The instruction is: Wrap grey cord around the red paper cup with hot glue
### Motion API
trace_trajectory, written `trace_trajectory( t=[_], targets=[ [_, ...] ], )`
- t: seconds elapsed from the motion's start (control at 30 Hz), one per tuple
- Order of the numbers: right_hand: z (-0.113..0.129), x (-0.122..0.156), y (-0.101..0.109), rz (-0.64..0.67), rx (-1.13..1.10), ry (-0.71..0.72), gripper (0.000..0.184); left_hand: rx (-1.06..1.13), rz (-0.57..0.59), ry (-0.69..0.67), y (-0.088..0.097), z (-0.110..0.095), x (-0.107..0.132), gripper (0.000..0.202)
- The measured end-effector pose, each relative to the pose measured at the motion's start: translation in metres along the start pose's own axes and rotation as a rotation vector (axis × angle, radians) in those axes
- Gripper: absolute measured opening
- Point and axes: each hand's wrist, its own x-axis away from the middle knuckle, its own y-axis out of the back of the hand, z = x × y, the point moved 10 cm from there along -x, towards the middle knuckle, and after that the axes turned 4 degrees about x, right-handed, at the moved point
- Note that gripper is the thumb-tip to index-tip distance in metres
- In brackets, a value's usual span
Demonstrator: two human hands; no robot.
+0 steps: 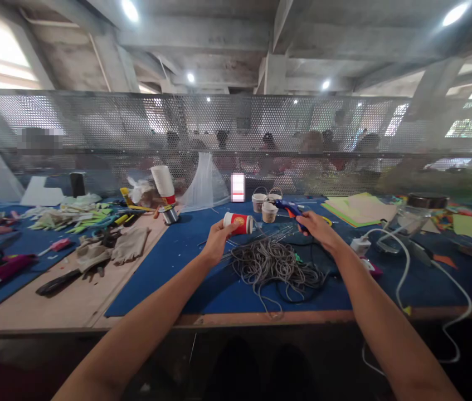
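Observation:
My left hand (218, 238) is closed around a red and white paper cup (241, 223), which lies on its side in the air with one end toward the right. A blue glue gun (289, 208) with an orange trigger is gripped in my right hand (316, 227), its nozzle pointing left. Just behind the nozzle stand several small pale buckets (269, 211) with thin handles. Below both hands a tangled heap of grey cord (277, 262) spreads over the blue mat (169, 278). Thin clear sticks lie partly under the cord.
Stacked paper cups (162, 181) lean above a metal can (169, 215) at the left. Gloves (130, 245) and paper scraps (68, 214) lie farther left. On the right are coloured paper sheets (356, 209), a glass jar (419, 214) and a white cable (407, 262). A perforated screen (236, 120) stands behind.

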Motion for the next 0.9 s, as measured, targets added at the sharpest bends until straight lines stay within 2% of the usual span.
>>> trace_trajectory(
  t=[0.07,0.13,0.3,0.47,0.63,0.73,0.9],
  targets=[
    [0.017,0.004,-0.002,-0.03,-0.229,0.088,0.035,-0.005,-0.002,0.001,0.001,0.0,0.0,0.039],
    [0.029,0.008,-0.005,-0.052,-0.363,0.133,0.038,-0.004,0.001,-0.003,0.0,-0.001,0.0,0.037],
    [0.039,0.015,-0.012,-0.113,-0.557,0.128,0.047,0.026,0.034,-0.023,-0.004,-0.004,0.002,0.036],
    [0.058,0.023,-0.022,-0.084,-0.483,0.235,0.033,-0.02,0.047,-0.056,-0.004,-0.004,0.002,0.036],
    [0.078,0.036,-0.016,-0.215,-0.297,0.313,0.029,-0.044,0.06,-0.078,-0.003,-0.005,0.0,0.035],
    [0.092,0.04,-0.012,-0.274,-0.272,0.352,0.027,-0.053,0.048,-0.08,-0.003,-0.007,0.0,0.033],
    [0.1,0.029,-0.022,-0.207,-0.202,0.257,0.029,-0.082,0.043,-0.094,-0.004,-0.01,0.001,0.035]
  ],
)
